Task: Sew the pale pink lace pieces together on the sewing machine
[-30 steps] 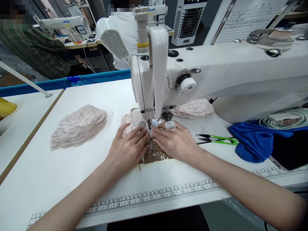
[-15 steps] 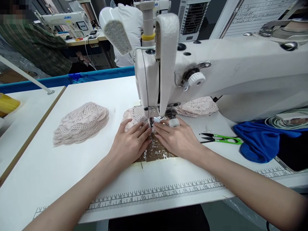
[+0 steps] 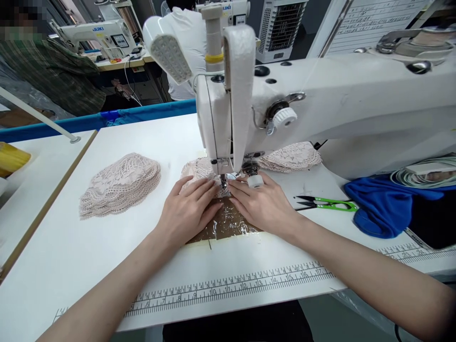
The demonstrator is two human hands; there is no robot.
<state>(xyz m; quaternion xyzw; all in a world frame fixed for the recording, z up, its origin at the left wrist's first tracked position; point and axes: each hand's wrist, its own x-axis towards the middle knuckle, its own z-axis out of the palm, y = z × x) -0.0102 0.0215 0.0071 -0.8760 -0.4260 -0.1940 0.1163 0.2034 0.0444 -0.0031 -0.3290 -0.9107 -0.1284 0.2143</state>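
A pale pink lace piece [image 3: 196, 170] lies under the needle of the white sewing machine [image 3: 320, 109]. My left hand [image 3: 185, 213] lies flat on the lace, fingers stretched toward the presser foot [image 3: 223, 183]. My right hand [image 3: 261, 204] rests flat on the other side of the needle, fingers pressed on the fabric, with a white ring-shaped piece [image 3: 255, 181] on one finger. Beneath both hands a brown patch covered with shiny tape [image 3: 228, 223] is stuck on the table.
One stack of pink lace pieces [image 3: 119, 185] sits at the left, another [image 3: 290, 156] behind the machine arm. Green thread snips [image 3: 326, 204] lie at the right beside blue fabric [image 3: 379, 206]. A ruler strip [image 3: 231, 285] runs along the white table's front. Other people stand at the back.
My left hand has slid slightly left and back on the lace. The right hand stays by the needle. The view has shifted a little.
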